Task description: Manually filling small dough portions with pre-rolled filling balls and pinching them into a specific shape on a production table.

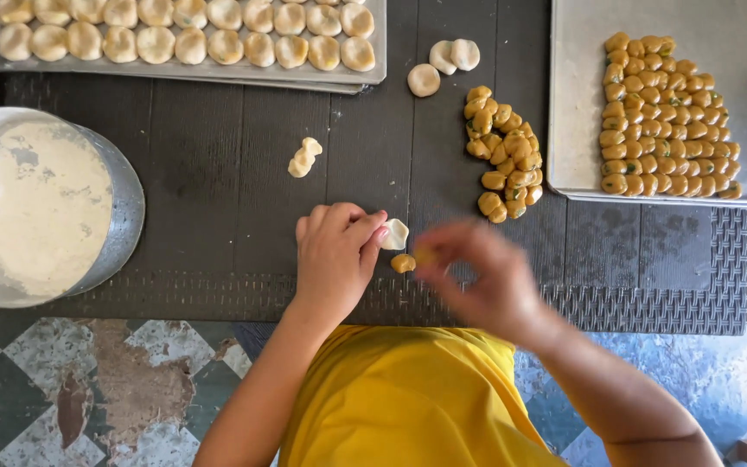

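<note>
Head view: left hand point(335, 255) curled, fingertips pinched small pale flattened dough piece point(395, 233) on dark table point(209, 164). Golden filling ball point(403, 263) lay just below it. Right hand point(477, 277) blurred beside; finger grip could not be told.

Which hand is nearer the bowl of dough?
Left. The left hand rests on the mat, just right of the bowl. The right hand, blurred, is farther right, beyond a small filling ball.
</note>
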